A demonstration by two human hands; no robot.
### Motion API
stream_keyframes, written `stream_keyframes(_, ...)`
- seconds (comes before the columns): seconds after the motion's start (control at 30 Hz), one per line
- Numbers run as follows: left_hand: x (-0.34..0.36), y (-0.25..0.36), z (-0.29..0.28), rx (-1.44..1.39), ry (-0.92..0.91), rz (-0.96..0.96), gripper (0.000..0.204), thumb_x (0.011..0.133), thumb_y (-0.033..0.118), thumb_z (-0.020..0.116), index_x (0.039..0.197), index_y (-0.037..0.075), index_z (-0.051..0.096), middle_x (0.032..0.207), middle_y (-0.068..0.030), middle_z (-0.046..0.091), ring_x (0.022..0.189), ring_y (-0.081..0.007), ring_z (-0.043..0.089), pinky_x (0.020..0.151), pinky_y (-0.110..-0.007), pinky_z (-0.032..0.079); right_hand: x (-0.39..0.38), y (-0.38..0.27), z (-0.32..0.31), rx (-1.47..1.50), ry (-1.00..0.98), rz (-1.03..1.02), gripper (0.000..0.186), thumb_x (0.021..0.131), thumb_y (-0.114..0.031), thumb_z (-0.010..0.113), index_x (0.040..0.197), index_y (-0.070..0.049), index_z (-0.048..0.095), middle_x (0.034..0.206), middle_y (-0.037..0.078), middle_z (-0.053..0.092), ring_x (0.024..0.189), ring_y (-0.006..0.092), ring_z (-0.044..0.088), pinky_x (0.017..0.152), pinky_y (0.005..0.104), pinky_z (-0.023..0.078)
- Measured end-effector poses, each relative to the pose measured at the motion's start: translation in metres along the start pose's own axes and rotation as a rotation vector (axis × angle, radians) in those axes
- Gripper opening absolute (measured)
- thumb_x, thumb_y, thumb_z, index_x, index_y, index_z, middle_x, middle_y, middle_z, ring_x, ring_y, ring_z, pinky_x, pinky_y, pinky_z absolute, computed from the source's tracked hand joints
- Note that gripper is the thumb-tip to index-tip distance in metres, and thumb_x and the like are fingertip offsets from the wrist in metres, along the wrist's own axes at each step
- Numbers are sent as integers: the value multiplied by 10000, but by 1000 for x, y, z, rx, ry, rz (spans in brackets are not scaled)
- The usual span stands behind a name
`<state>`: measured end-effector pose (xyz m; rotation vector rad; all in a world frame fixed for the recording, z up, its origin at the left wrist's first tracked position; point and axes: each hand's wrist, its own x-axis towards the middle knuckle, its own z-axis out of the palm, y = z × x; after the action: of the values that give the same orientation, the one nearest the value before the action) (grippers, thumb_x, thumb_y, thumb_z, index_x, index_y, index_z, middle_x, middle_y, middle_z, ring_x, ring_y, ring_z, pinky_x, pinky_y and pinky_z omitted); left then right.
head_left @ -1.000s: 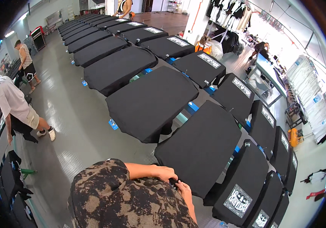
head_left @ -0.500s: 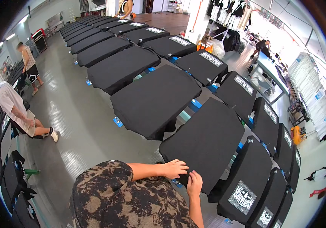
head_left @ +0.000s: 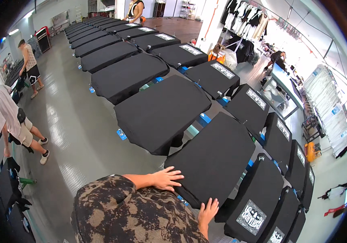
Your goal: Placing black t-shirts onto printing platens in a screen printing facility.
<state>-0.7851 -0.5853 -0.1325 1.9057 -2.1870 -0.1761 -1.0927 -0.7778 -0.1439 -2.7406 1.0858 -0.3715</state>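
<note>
My left hand point(head_left: 166, 178) lies with fingers spread on the near left edge of a black garment point(head_left: 214, 158) stretched flat over a board. My right hand point(head_left: 209, 211) rests open at that garment's near right edge, fingertips on the fabric. Both hands hold nothing. A blue fitting point(head_left: 182, 200) shows under the near edge, between the hands. To the right, another black garment point(head_left: 269, 184) lies on its board with a white printed graphic point(head_left: 250, 216). A similar unprinted black garment point(head_left: 161, 109) is just beyond mine.
Rows of covered boards point(head_left: 104, 56) curve away, with printed ones point(head_left: 222, 69) behind. Co-workers bend at the left row point(head_left: 7, 117), point(head_left: 29, 65); others stand at the far end point(head_left: 135, 12) and by a table point(head_left: 276, 58). A white pillar point(head_left: 212, 24) and orange compressor point(head_left: 311, 150) are beyond.
My hands were together at the garment's near edge and have spread apart, the left leftward, the right rightward and lower, fingers opening out. The nearest co-worker at left has shifted stance and bent lower.
</note>
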Motion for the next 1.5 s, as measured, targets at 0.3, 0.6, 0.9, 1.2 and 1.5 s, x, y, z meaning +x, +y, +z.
stream_keyframes(0.3, -21, 6, -11, -564, 302, -834, 288, 911, 343, 691, 837, 65, 704, 1352, -121, 501, 1264, -336, 497, 1041, -491, 404, -42, 61, 12, 1400, 64, 1179, 420, 1005, -273, 571, 1348, -33, 537, 1380, 127, 524, 1220, 307, 533, 1070, 484, 374)
stream_keyframes(0.6, 20, -22, -9, -1477, 531, -1446, 557, 777, 18, 831, 1133, 40, 404, 1089, -146, 535, 933, -258, 618, 708, -391, 584, -37, 63, 14, 1831, 169, 1255, 348, 940, -390, 681, 1082, -85, 591, 1059, 28, 578, 948, 190, 566, 936, 405, 452)
stream_keyframes(0.9, -13, -45, 7, -1789, 482, -1420, 403, 837, 109, 806, 1076, 101, 482, 946, -69, 637, 804, -197, 648, 777, -383, 566, -35, 66, 5, 1650, 145, 1246, 249, 937, -322, 709, 944, -99, 599, 845, 5, 604, 789, 159, 581, 839, 377, 487)
stream_keyframes(1.2, -24, -57, -1, -1798, 327, -1372, 302, 855, 108, 780, 1049, 76, 551, 933, -44, 622, 842, -186, 631, 872, -422, 541, -27, 91, -15, 1409, -162, 1307, 212, 932, -264, 705, 895, -77, 612, 788, 35, 637, 725, 163, 603, 776, 381, 524)
stream_keyframes(1.5, 54, -82, -18, -986, 314, -1083, 648, 844, 272, 782, 1357, -20, 515, 1325, -196, 598, 1223, -329, 584, 1009, -408, 476, 62, 104, 8, 822, 72, 737, 384, 960, -200, 636, 1196, 102, 609, 1131, 146, 668, 1004, 228, 625, 940, 364, 472)
